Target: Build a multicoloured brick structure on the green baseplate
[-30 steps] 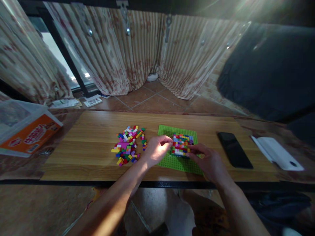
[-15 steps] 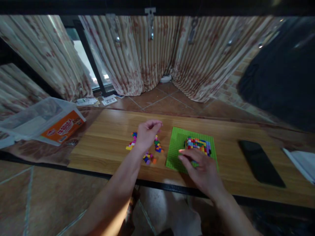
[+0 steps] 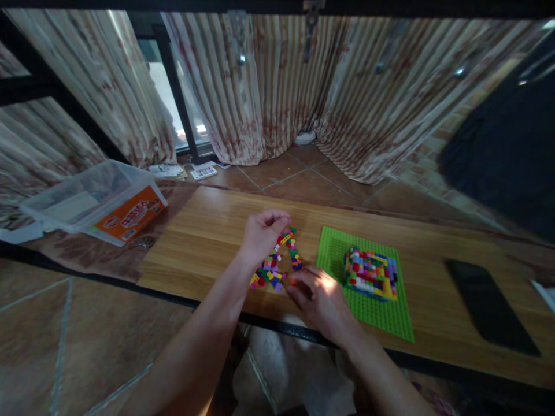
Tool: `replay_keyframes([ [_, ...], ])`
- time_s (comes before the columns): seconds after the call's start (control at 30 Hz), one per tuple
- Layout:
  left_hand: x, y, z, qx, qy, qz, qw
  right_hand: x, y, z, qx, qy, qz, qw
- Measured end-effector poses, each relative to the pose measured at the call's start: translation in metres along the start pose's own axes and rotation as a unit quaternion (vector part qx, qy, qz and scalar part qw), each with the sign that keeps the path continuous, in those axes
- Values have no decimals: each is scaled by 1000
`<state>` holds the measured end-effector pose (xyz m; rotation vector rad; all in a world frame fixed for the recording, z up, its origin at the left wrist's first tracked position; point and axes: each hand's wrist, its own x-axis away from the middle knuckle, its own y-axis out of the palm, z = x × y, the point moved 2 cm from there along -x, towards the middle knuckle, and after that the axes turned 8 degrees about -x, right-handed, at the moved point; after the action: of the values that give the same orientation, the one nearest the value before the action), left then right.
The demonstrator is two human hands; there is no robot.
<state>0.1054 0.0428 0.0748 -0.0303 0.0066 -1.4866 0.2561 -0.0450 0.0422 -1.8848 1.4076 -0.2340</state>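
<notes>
My left hand [image 3: 265, 236] hovers over the loose toy bricks [image 3: 269, 271], its fingers pinched together. Whatever may be between those fingertips is too small to make out. At the near right side of the pile, my right hand [image 3: 323, 297] has its thumb and forefinger curled together among the bricks. Something orange shows by these fingertips, but I cannot tell if it is gripped. To the right lies a green baseplate [image 3: 332, 245], bearing a low, multicoloured brick build [image 3: 370, 271] with stepped layers.
A black phone-like slab [image 3: 489, 306] lies on the wooden table [image 3: 208, 237] at right, with a white item [image 3: 544, 294] beyond it. A clear plastic box [image 3: 99, 199] with an orange label stands at left, a small metal object [image 3: 145, 241] beside it. Striped curtains [image 3: 286, 86] hang behind.
My right hand has moved left from the brick build to the loose bricks, uncovering the build. My left hand stays pinched over the pile. The view has shifted, moving table items rightward.
</notes>
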Motion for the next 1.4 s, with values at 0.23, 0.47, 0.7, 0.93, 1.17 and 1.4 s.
replay_keyframes([
  [0.23,1,5,-5,-17,2,-28,999,19,-54,11,-17,54,106,993],
  [0.47,3,21,-9,-45,10,-59,997,74,-124,57,5,178,252,951],
  [0.7,4,38,-9,-63,25,-74,995,83,-129,74,-69,251,271,927],
  [0.93,5,47,-9,-74,33,-85,993,73,-115,78,-224,270,317,881],
  [1.17,7,46,-7,-78,30,-82,993,71,-111,83,-355,324,325,814],
  [1.4,7,48,-10,-74,34,-86,993,67,-109,83,-407,351,322,779],
])
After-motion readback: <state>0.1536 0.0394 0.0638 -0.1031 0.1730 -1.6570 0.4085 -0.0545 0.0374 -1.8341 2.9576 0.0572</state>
